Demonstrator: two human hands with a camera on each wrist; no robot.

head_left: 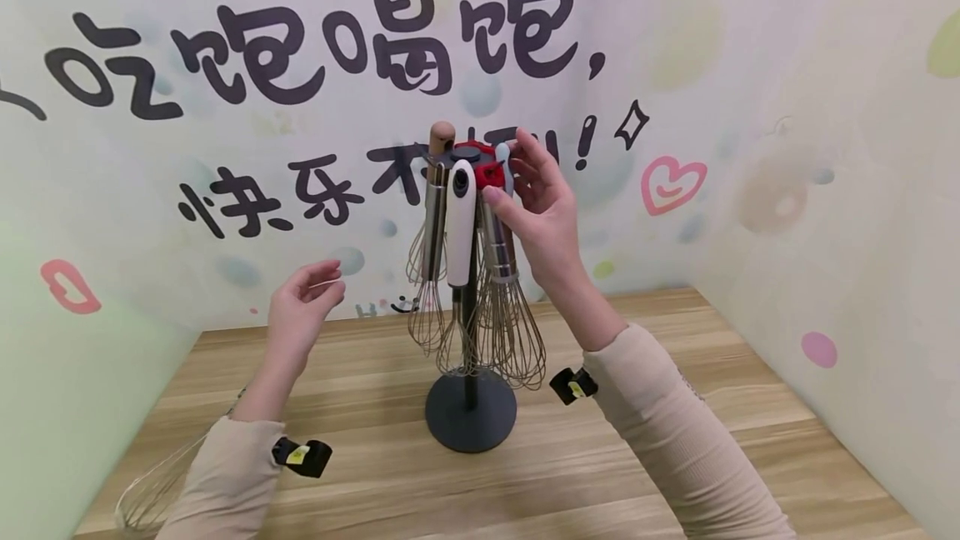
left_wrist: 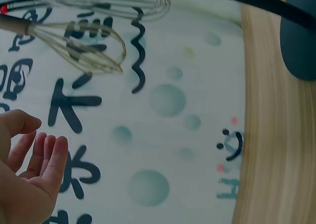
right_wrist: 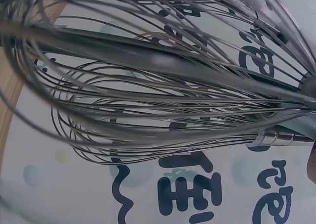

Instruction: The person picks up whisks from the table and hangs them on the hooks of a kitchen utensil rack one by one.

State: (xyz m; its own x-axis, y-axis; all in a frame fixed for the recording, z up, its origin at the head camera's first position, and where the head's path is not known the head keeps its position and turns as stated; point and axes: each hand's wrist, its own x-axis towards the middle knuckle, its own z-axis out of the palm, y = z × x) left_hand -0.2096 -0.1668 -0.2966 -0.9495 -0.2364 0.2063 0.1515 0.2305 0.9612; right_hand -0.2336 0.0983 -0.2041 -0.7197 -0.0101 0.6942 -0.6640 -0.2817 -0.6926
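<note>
A dark stand with a round base holds several whisks hanging from its top. Up at its right side, my right hand grips the upper handle of a whisk with a pale blue tip, thumb in front and fingers behind. Beside the thumb is a red piece. Wire loops fill the right wrist view, and most of that hand lies outside it. Left of the stand, my left hand is raised with loosely bent fingers and nothing in them. A white-handled whisk hangs at the front.
Another whisk lies on the wood-grain table at the left, partly behind my left sleeve. A wooden-handled whisk hangs at the stand's back left. A printed wall rises behind the table, with side walls left and right.
</note>
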